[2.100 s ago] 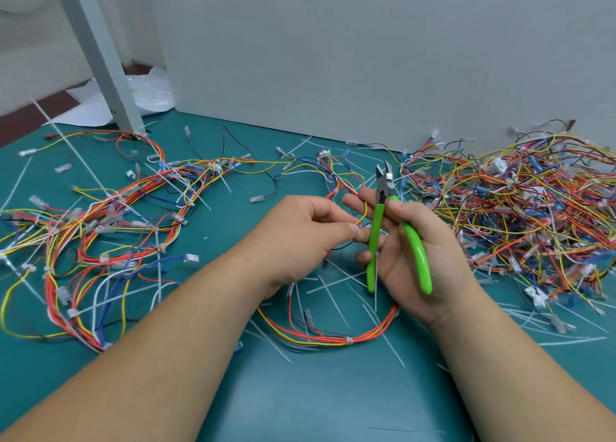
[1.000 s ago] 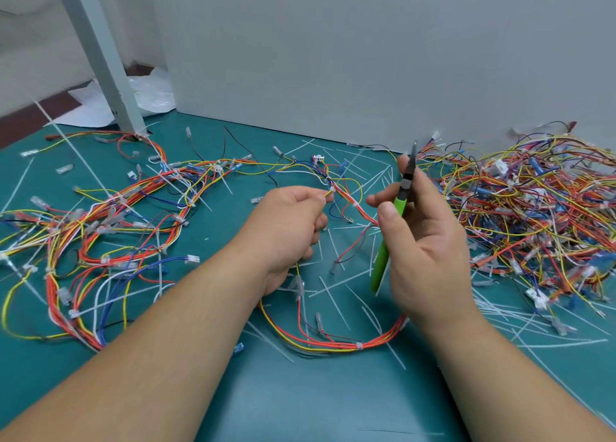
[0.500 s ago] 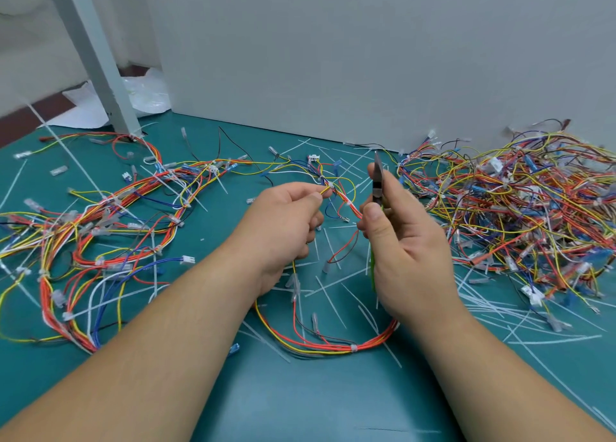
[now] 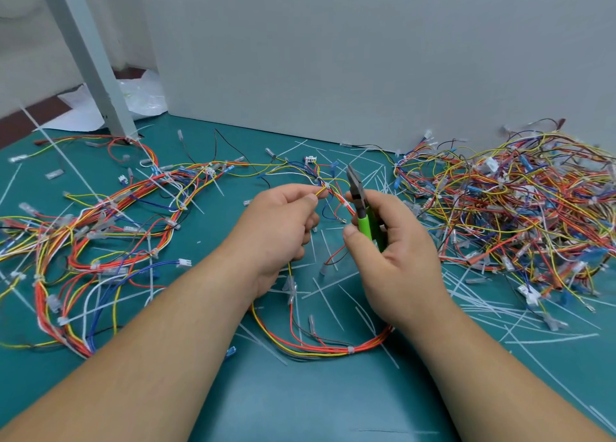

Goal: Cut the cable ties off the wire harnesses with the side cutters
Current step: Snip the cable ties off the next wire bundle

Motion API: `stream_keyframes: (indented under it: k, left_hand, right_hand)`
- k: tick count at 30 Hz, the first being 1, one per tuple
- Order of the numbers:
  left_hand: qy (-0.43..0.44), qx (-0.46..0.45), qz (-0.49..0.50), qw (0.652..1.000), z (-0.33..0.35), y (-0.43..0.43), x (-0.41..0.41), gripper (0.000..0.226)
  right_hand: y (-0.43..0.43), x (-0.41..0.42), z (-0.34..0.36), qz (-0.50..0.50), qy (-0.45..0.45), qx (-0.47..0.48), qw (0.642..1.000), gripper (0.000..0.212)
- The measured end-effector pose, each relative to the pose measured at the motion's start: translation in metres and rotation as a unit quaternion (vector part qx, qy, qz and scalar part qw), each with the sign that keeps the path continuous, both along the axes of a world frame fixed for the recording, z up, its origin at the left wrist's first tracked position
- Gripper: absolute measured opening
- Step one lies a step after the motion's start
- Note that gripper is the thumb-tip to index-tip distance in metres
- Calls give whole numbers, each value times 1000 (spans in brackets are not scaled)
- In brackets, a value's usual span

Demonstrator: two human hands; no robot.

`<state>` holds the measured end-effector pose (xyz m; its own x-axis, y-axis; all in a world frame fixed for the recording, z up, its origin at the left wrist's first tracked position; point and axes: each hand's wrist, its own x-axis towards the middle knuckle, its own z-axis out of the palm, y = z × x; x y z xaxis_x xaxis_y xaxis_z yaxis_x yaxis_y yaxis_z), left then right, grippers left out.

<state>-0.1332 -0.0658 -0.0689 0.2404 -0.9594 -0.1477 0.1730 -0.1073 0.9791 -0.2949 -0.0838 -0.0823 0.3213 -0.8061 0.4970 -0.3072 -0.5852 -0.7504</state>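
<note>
1. Hands, two.
   - The left hand (image 4: 280, 231) has thumb and forefinger closed together, pinching a few yellow and red wires of item 3.
   - The right hand (image 4: 400, 261) has its fingers curled tight round the handles of item 2.
2. Side cutters (image 4: 365, 223), one.
   - Bright green handles and a dark grey steel head.
   - Held upright in the right hand above the middle of the surface, with the head standing clear above the fist.
   - The tip points up and away, just right of the pinched wires.
   - The blades are seen nearly edge-on and look closed.
3. Wire harness (image 4: 333, 346), one in hand.
   - Thin red, orange and yellow wires, with a few black.
   - It runs from the left hand's pinch and loops down onto the surface under both wrists.
   - Two white ties counted on it: the upper cable tie (image 4: 327, 185) just beyond the left fingertips and near the cutter head, and the lower cable tie (image 4: 350, 349) on the low loop.
4. Harness heaps, two.
   - The left heap (image 4: 100, 231) is spread in long bundled loops with many white ties on them.
   - The right heap (image 4: 516, 215) is a dense tangle with blue and clear connectors, lying against the panel.
5. Cut tie strips (image 4: 328, 287), too many to count. They are thin and white, scattered between and around the heaps.
6. Surface (image 4: 300, 405), one, covered in teal.
7. Surroundings.
   - Grey panel (image 4: 366, 58), one, upright behind the surface.
   - Grey post (image 4: 86, 51), one, at far left.
   - White plastic sheet (image 4: 143, 95), one, behind the post.
</note>
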Motion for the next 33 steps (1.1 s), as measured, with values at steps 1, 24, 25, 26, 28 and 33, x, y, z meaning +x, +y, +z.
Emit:
stream_keyframes:
  k: [1,24,25,26,28,33]
  left_hand:
    - [1,0,2,1000,0,0,0,24]
    - [44,-13,28,999,2,0,-1,23]
    - [47,-14,33,998,2,0,0,22]
    - [49,-16,38,998,3,-1,0,22]
    - [50,-20,47,997,2,-1,0,22]
    - [32,-33,54,997,1,-1,-1,23]
  right_hand:
    - [1,0,1,0,1,-6,1000,31]
    - [-3,2,-5,-65,34,41,996,35]
    - [-3,2,-5,-70,34,46,996,32]
    - [-4,2,-6,-76,40,45,995,26]
    - [-6,2,-6,-90,42,47,994,11]
    - [-9,1,-8,-104,66,52,991,4]
